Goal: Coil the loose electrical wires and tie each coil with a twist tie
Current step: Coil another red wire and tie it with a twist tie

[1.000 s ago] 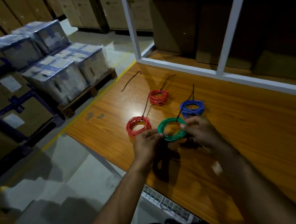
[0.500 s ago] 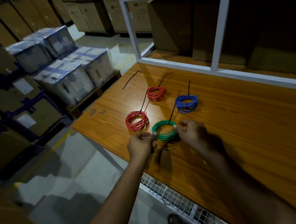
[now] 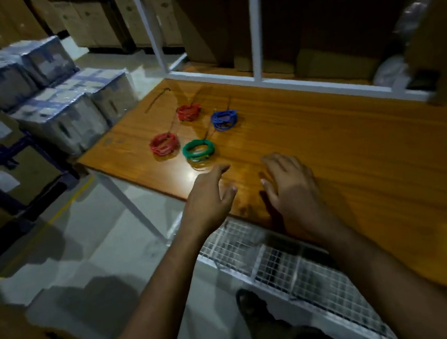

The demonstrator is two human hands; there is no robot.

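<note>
Several wire coils lie on the wooden table [image 3: 345,157]. The green coil [image 3: 198,149] is nearest to me, with a red coil [image 3: 164,144] to its left, another red coil [image 3: 188,112] farther back and a blue coil [image 3: 224,119] at the right. Thin dark twist ties stick out from the coils. One loose dark tie [image 3: 156,101] lies near the table's far left corner. My left hand [image 3: 211,197] and my right hand [image 3: 288,183] hover over the table's near edge, fingers spread, holding nothing, a short way in front of the green coil.
A white shelf frame [image 3: 251,31] with cardboard boxes runs along the table's far side. A wire mesh tray [image 3: 273,260] hangs under the near edge. Wrapped boxes on a pallet [image 3: 61,100] stand on the floor at the left.
Both hands have let go of the green coil and pulled back toward me, fingers now spread. The green coil rests on the table. The camera has moved back and tilted.
</note>
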